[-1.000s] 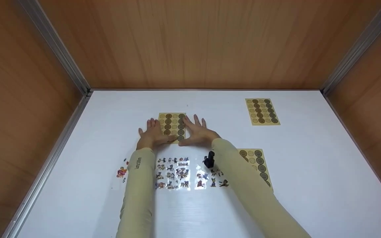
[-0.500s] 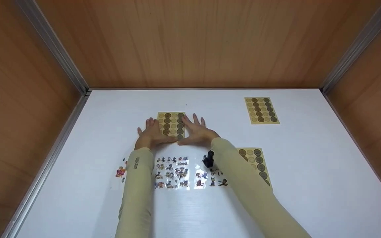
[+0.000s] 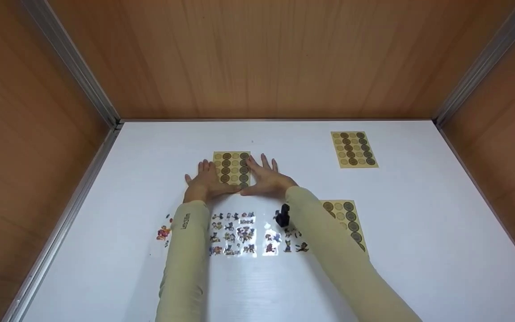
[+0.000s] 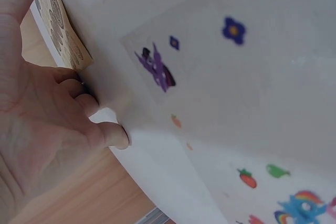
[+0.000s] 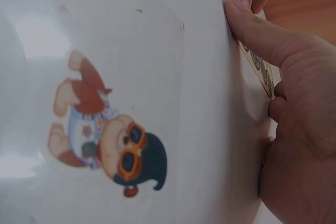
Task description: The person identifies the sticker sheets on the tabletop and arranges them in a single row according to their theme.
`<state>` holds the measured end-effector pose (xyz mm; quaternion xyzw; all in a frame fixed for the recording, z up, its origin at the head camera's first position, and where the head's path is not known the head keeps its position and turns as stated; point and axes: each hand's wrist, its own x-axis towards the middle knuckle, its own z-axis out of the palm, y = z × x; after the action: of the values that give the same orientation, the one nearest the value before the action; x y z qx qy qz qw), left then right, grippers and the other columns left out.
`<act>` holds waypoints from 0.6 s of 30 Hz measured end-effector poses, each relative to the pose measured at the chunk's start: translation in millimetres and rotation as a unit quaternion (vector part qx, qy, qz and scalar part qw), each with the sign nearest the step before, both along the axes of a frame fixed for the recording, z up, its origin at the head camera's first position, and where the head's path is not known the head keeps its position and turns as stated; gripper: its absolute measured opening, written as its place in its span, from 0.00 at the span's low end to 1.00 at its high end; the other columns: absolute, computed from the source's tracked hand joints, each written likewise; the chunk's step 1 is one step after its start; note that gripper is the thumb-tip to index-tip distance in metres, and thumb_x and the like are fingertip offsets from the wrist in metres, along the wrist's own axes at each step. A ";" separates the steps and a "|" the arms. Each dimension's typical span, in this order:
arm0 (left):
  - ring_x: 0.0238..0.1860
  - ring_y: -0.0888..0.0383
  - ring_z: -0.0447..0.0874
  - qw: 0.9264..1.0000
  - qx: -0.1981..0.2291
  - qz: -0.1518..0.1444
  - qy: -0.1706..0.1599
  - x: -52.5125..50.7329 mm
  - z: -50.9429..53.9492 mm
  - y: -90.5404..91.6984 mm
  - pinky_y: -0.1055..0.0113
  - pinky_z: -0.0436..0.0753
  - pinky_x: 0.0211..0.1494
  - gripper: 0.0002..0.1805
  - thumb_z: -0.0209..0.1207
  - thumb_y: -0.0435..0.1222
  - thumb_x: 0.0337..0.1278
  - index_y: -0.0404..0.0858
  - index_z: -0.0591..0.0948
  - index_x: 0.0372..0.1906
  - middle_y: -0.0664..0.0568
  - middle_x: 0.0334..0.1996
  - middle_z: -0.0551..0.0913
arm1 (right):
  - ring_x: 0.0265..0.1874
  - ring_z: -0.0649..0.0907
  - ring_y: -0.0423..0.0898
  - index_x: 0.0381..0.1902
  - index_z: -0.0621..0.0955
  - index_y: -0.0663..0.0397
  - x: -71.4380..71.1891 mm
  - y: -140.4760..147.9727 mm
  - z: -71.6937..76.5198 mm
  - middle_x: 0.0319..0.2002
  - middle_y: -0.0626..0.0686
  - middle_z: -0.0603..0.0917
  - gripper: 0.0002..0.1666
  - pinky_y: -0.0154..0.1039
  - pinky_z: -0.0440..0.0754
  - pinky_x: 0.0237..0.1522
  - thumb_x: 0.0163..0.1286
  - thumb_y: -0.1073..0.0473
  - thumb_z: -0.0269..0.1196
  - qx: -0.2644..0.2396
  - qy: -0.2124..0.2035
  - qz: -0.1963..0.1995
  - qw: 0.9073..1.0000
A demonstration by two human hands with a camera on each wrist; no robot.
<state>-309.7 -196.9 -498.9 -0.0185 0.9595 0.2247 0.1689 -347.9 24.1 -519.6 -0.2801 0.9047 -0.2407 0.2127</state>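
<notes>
A tan sticker sheet (image 3: 230,165) printed with rows of round seals lies flat on the white table between both hands. On its left side and lower edge rests my left hand (image 3: 204,182), fingers straight and thumb stretched along the bottom. My right hand (image 3: 266,180) touches the right edge with spread fingers, its thumb at the lower right corner. The two thumb tips nearly meet there. In the left wrist view the sheet's corner (image 4: 73,51) shows beside the left fingers; the right wrist view shows a strip of the sheet (image 5: 257,66) behind the right thumb.
Clear sheets with cartoon animal stickers (image 3: 245,235) lie nearer me, between the forearms. A second seal sheet (image 3: 355,150) lies at the back right. A third seal sheet (image 3: 351,226) is partly under the right sleeve (image 3: 329,237). Wooden walls (image 3: 275,58) enclose the table.
The left thumb has slid slightly to the right along the sheet's lower edge, nearer the right thumb. Otherwise the hands and the sheet look the same.
</notes>
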 end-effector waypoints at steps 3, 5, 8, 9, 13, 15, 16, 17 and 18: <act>0.80 0.40 0.29 1.000 -0.002 0.003 -0.007 -0.4 2.2 1.0 0.30 0.31 0.74 0.72 0.66 0.69 0.47 0.28 0.41 0.80 0.32 0.79 0.35 | 0.77 0.27 0.55 0.82 0.41 0.51 0.0 0.2 0.9 0.81 0.51 0.34 0.68 0.55 0.19 0.73 0.63 0.30 0.66 -0.004 -0.001 0.001 1.000; 0.80 0.40 0.29 1.000 -0.002 0.004 -0.013 -0.3 4.0 1.5 0.29 0.31 0.73 0.72 0.66 0.68 0.48 0.27 0.41 0.80 0.32 0.79 0.35 | 0.77 0.27 0.55 0.83 0.41 0.50 0.3 0.1 1.0 0.81 0.51 0.34 0.68 0.55 0.19 0.73 0.63 0.30 0.66 -0.006 -0.004 0.000 1.000; 0.80 0.39 0.28 1.000 0.005 0.007 -0.019 0.3 6.4 2.5 0.28 0.31 0.73 0.71 0.66 0.67 0.49 0.27 0.42 0.80 0.31 0.79 0.34 | 0.77 0.27 0.54 0.83 0.42 0.49 1.2 -0.1 1.1 0.81 0.52 0.34 0.68 0.55 0.19 0.73 0.62 0.30 0.66 -0.012 -0.008 -0.004 1.000; 0.80 0.39 0.28 1.000 0.008 0.007 -0.019 0.6 7.2 2.6 0.28 0.31 0.72 0.71 0.66 0.67 0.49 0.27 0.42 0.79 0.31 0.79 0.35 | 0.77 0.27 0.54 0.83 0.42 0.49 1.5 -0.1 1.2 0.81 0.51 0.34 0.68 0.54 0.19 0.73 0.62 0.29 0.66 -0.013 -0.008 -0.007 1.000; 0.80 0.39 0.29 1.000 0.009 0.014 -0.022 1.2 9.0 4.3 0.27 0.32 0.72 0.69 0.67 0.66 0.50 0.27 0.43 0.79 0.31 0.79 0.35 | 0.77 0.27 0.54 0.83 0.42 0.48 2.4 0.0 1.2 0.82 0.51 0.34 0.68 0.54 0.18 0.73 0.62 0.29 0.66 -0.018 -0.008 -0.011 1.000; 0.80 0.40 0.31 0.999 0.013 0.023 -0.026 1.5 10.9 6.0 0.26 0.33 0.72 0.69 0.68 0.65 0.50 0.27 0.44 0.79 0.32 0.80 0.37 | 0.77 0.27 0.54 0.83 0.42 0.48 2.5 -0.1 1.1 0.82 0.51 0.34 0.68 0.55 0.18 0.73 0.62 0.29 0.66 -0.017 -0.007 -0.009 1.000; 0.80 0.40 0.32 0.999 0.017 0.030 -0.028 1.9 12.5 7.3 0.26 0.33 0.72 0.69 0.69 0.64 0.49 0.27 0.45 0.79 0.32 0.80 0.37 | 0.77 0.27 0.54 0.83 0.42 0.48 2.5 -0.3 0.9 0.82 0.51 0.34 0.68 0.55 0.18 0.73 0.62 0.29 0.66 -0.018 -0.006 -0.009 1.000; 0.80 0.39 0.32 0.999 0.022 0.037 -0.032 2.2 14.7 8.8 0.26 0.34 0.72 0.68 0.70 0.63 0.48 0.27 0.46 0.79 0.32 0.80 0.38 | 0.77 0.27 0.54 0.83 0.42 0.48 2.4 -0.4 0.8 0.82 0.51 0.34 0.68 0.55 0.18 0.73 0.61 0.29 0.67 -0.020 -0.007 -0.011 1.000; 0.80 0.39 0.33 0.998 0.026 0.043 -0.036 2.3 17.3 10.6 0.27 0.35 0.72 0.68 0.71 0.62 0.48 0.26 0.47 0.79 0.32 0.80 0.39 | 0.77 0.26 0.54 0.83 0.42 0.48 2.2 -0.5 0.7 0.82 0.51 0.34 0.68 0.54 0.18 0.73 0.61 0.29 0.67 -0.022 -0.008 -0.012 1.000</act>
<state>-307.4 -186.2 -481.7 -0.0633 0.9449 0.2555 0.1945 -345.7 23.5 -518.9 -0.2721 0.9004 -0.2657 0.2110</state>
